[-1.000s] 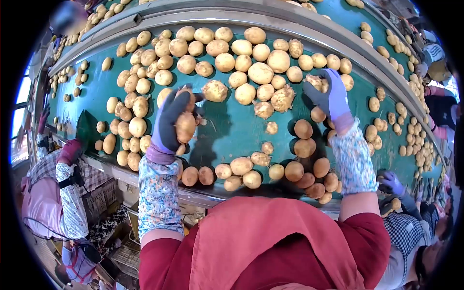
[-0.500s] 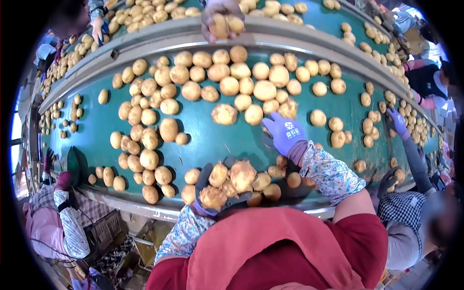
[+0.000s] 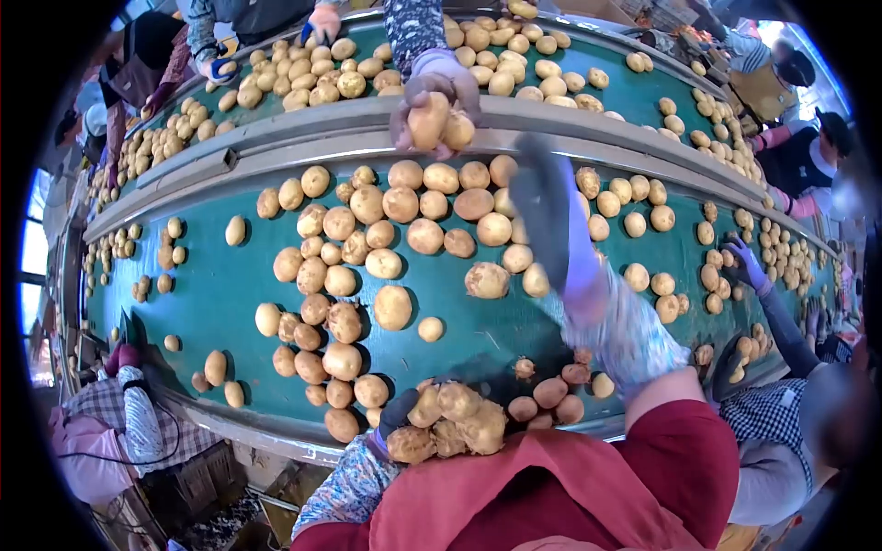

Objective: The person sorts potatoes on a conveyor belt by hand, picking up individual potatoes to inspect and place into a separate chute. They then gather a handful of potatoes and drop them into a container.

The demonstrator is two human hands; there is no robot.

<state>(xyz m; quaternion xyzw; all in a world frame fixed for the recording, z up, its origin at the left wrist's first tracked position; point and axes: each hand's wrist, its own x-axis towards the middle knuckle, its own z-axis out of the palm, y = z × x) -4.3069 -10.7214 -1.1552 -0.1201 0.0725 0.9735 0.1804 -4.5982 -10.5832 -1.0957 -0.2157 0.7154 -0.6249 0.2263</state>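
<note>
Several lumpy brown potatoes [image 3: 459,404] stay gripped in the dark-gloved left hand [image 3: 395,415] at six o'clock on the green belt [image 3: 202,303] — the purple-gloved right hand [image 3: 551,207] has shot up toward twelve, too blurry to tell its grip.

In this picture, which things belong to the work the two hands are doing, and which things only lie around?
In the work:
left hand, cupped around a heap of potatoes at the near edge
right hand, blurred, stretched over the loose potatoes on the green belt

Only lying about:
far belt, also loaded
co-worker's hand, full, above the rail
</note>
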